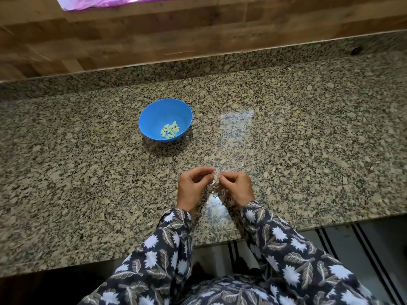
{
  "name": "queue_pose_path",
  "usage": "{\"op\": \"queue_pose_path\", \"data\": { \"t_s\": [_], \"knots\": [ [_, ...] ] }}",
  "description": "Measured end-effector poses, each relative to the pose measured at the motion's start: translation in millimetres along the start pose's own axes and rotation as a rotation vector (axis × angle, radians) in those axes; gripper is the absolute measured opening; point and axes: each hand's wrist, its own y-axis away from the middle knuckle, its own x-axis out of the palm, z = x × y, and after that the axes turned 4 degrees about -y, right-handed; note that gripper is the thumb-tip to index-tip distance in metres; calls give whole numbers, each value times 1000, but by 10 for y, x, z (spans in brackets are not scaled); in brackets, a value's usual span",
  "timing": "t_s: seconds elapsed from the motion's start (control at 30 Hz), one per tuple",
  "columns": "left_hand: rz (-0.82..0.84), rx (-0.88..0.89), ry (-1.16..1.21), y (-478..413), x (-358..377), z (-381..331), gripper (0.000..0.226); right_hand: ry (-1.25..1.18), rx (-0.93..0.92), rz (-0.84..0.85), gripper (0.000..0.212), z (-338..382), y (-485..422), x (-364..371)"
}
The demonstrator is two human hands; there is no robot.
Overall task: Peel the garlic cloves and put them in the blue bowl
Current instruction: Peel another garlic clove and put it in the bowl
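Observation:
A blue bowl [154, 115] stands on the granite counter, up and left of my hands, with several peeled garlic cloves [169, 129] lying in its bottom. My left hand [192, 187] and my right hand [236, 188] meet over the counter's middle, fingers curled, both pinching one small pale garlic clove [216, 177] between the fingertips. A bit of pale skin shows at the clove; most of it is hidden by my fingers.
The speckled granite counter [308, 139] spreads wide on both sides, its front edge just below my wrists. A wood-pattern wall rises behind it. A pink plastic sheet [123, 1] shows at the top edge. Small skin flakes lie near my hands.

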Motion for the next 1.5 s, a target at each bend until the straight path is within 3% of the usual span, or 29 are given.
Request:
{"op": "queue_pose_path", "data": {
  "t_s": [0.23,0.37,0.5,0.63,0.8,0.9,1.07,1.23,1.27,1.33,1.4,1.5],
  "knots": [
    [-75,-181,326,44,-11,-66,19,-375,283,-25,22,53,14,27],
    [-125,-239,374,41,-43,-44,18,-435,324,-11,21,47,-3,-15],
    [-280,-270,215,-7,-245,54,17,-447,343,30,11,32,3,-57],
    [-500,-263,-169,-30,-572,187,18,-458,347,17,12,25,0,-89],
    [-497,-149,-579,-85,-713,263,22,-452,356,-11,13,20,-3,-97],
    [-401,-154,-391,-317,-595,56,33,-480,371,-44,14,14,-26,-113],
    [-308,-462,275,-725,-406,-297,39,-526,374,-40,15,37,-50,-140],
    [-377,-395,497,-919,-446,-354,42,-561,376,-58,16,61,-76,-206],
    [-378,-384,410,-913,-443,-323,40,-553,379,-64,17,53,-86,-214],
    [-343,-313,-18,-829,-371,-203,37,-548,385,-92,20,30,-103,-230],
    [-189,-122,-512,-722,-237,-105,41,-575,389,-129,21,4,-110,-251],
    [62,20,-888,-849,-41,-10,55,-622,406,-167,20,-43,-100,-333]
  ]
}}
